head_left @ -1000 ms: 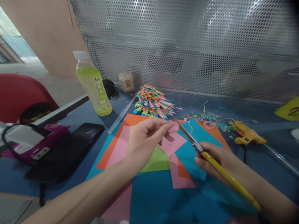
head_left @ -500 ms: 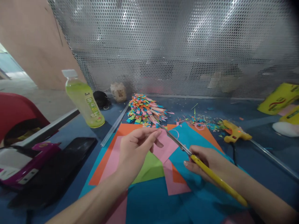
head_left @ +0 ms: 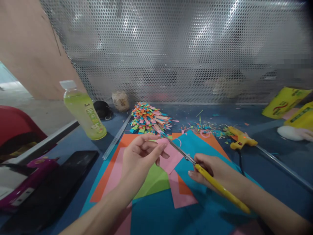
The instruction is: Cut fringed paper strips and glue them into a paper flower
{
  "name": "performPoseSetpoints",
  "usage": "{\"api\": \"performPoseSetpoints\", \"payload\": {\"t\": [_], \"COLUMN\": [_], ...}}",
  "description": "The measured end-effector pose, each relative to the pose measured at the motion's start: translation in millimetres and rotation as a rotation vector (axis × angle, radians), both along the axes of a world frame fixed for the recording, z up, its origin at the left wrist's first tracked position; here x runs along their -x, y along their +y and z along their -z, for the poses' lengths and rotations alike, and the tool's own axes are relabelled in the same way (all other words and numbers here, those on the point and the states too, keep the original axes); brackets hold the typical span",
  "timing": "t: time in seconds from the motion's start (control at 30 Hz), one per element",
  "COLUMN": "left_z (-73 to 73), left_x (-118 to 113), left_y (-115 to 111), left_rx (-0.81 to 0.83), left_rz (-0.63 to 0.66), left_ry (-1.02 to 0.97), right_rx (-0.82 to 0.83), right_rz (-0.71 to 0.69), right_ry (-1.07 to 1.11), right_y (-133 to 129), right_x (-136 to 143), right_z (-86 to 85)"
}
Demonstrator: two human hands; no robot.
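Note:
My left hand [head_left: 144, 153] pinches a small piece of pink paper [head_left: 163, 141] between thumb and fingers. From the right, my right hand [head_left: 212, 169] grips scissors [head_left: 215, 183] with yellow handles. Their thin metal blades point up and left and reach the pink piece; whether the blades are apart is hard to tell. Below both hands lie overlapping sheets: blue [head_left: 156, 212], orange [head_left: 104, 176], pink [head_left: 177, 192] and green [head_left: 155, 182]. Just behind my left hand a pile of many-coloured paper strips [head_left: 149, 117] sits on the table.
A bottle of green drink [head_left: 85, 114] stands at the left, near a black flat object [head_left: 56, 186] and a purple item [head_left: 31, 182]. Paper scraps [head_left: 212, 129] and a yellow glue gun [head_left: 241, 137] lie at the right. Yellow packets [head_left: 285, 101] are farther right, before a perforated metal panel [head_left: 171, 42].
The view has shifted slightly, so the things on the table appear a little lower and further left. Both hands keep their holds; the pink piece sits slightly differently at my left fingertips.

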State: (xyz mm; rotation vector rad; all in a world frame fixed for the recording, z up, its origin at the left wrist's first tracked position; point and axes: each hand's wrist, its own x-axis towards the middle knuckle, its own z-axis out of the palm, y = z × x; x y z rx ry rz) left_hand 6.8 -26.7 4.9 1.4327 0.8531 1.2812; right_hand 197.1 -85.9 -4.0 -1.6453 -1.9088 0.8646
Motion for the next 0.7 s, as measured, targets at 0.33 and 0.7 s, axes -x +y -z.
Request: {"api": "performPoseSetpoints", "payload": {"t": [0.33, 0.7], "left_z": [-2.3, -2.8], "left_x": [-1.4, -1.9], "left_y": [-0.1, 0.4], "left_rx": [0.014, 0.02], "left_rz": [0.025, 0.026], "left_ry": [-0.038, -0.042], "right_rx": [-0.028, -0.022], "right_rz": [-0.002, 0.056], "right_ry": [-0.029, 0.078], "right_y": [-0.3, 0.6], "right_x": [-4.3, -4.9], "right_z": [5.2, 7.4]}}
